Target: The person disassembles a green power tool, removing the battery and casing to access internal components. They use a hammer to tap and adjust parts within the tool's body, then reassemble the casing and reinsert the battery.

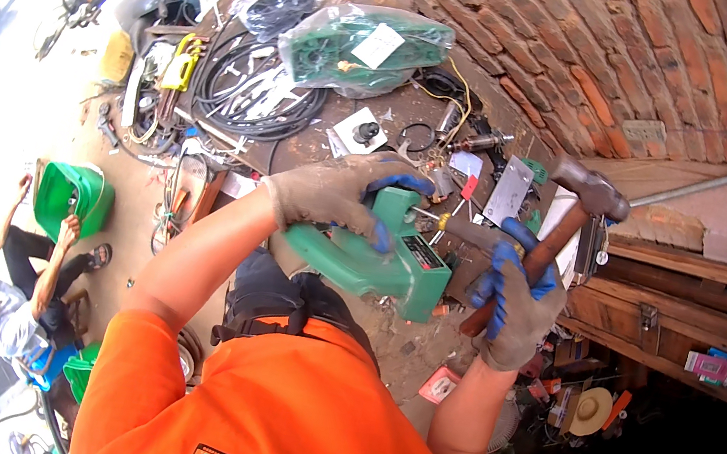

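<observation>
My left hand (331,190), in a grey and blue work glove, is closed over the upright part of a green tool housing (348,261) with a dark label. The housing is tilted over the front edge of the workbench. My right hand (518,317), gloved the same way, is wrapped round the wooden handle of a hammer (558,237). The rusty hammer head points up and away, right of the housing. Between the two hands, a brownish rod-like piece (471,232) with a yellow band and thin metal shaft lies against the housing; whether my right fingers touch it I cannot tell.
On the workbench (316,136) lie a black cable coil (219,109), a bagged green part (365,50), a metal plate (509,192) and small tools. A brick wall (534,33) rises behind. Another person (30,295) sits at far left beside a green bucket (74,200).
</observation>
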The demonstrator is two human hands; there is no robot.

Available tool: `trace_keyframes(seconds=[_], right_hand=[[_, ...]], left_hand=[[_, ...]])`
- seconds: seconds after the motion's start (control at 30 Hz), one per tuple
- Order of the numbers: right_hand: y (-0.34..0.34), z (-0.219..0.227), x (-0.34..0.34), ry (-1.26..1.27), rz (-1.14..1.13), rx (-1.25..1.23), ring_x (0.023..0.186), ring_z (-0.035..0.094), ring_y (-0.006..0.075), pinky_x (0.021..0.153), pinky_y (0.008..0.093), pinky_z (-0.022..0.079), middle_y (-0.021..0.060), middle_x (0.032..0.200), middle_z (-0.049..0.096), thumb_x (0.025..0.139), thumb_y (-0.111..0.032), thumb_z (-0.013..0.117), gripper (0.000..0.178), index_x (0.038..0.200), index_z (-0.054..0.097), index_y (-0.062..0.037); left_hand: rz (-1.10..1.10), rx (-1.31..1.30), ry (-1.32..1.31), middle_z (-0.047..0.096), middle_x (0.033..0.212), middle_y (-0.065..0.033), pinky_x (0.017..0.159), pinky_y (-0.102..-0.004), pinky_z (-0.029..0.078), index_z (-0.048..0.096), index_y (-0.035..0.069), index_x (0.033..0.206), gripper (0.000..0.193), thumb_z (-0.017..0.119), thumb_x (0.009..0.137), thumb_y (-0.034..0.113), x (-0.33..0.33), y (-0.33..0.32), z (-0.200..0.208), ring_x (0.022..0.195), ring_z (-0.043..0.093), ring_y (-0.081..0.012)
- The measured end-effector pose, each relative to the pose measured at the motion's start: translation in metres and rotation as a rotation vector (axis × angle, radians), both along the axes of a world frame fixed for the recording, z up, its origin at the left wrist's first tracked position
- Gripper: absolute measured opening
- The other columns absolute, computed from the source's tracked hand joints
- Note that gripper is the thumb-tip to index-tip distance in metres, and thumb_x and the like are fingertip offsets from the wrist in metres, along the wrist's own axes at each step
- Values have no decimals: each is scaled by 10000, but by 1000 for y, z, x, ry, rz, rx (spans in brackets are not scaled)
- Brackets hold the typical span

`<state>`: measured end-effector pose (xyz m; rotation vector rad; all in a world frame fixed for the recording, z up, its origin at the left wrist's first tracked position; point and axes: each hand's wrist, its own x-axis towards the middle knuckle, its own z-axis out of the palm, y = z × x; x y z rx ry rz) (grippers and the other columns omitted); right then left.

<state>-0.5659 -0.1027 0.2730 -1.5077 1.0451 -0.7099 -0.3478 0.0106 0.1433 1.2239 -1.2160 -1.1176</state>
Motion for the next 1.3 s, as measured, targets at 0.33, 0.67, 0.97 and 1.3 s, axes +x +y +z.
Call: trace_keyframes(seconds=[0.33, 0.67, 0.97, 1.3], right_hand=[[-6, 4, -6, -19, -17, 38, 475, 539, 104, 437, 244, 417, 77, 722, 651, 905, -92, 719, 399, 1214, 645, 150], [-10, 0, -9, -36, 4, 37, 476, 530, 103, 440, 265, 424, 85, 740, 651, 927, -66, 686, 354, 1205, 647, 150], [-11, 0, -6, -24, -31, 60, 461, 535, 95, 423, 246, 425, 59, 694, 640, 921, -62, 707, 339, 1197, 657, 128], [-16, 2, -12, -5, -27, 62, 468, 529, 99, 441, 246, 419, 45, 675, 622, 920, -85, 707, 364, 1222, 650, 109]], left_hand=[[258, 73, -48, 647, 1320, -161, 1057, -381, 489, 516, 50, 1432, 1014, 975, 561, 290, -13, 3, -5, 1236, 624, -287], [236, 65, -80, 645, 1317, -190, 1072, -397, 484, 481, 10, 1425, 1023, 975, 602, 361, -14, 0, -12, 1237, 629, -305], [236, -66, -307, 600, 1374, -206, 1081, -442, 485, 568, 111, 1434, 805, 884, 733, 351, -14, -6, -2, 1263, 603, -376], [179, -77, -484, 577, 1375, -229, 1093, -476, 459, 728, 141, 1262, 350, 689, 934, 260, -31, -28, 6, 1271, 567, -414]])
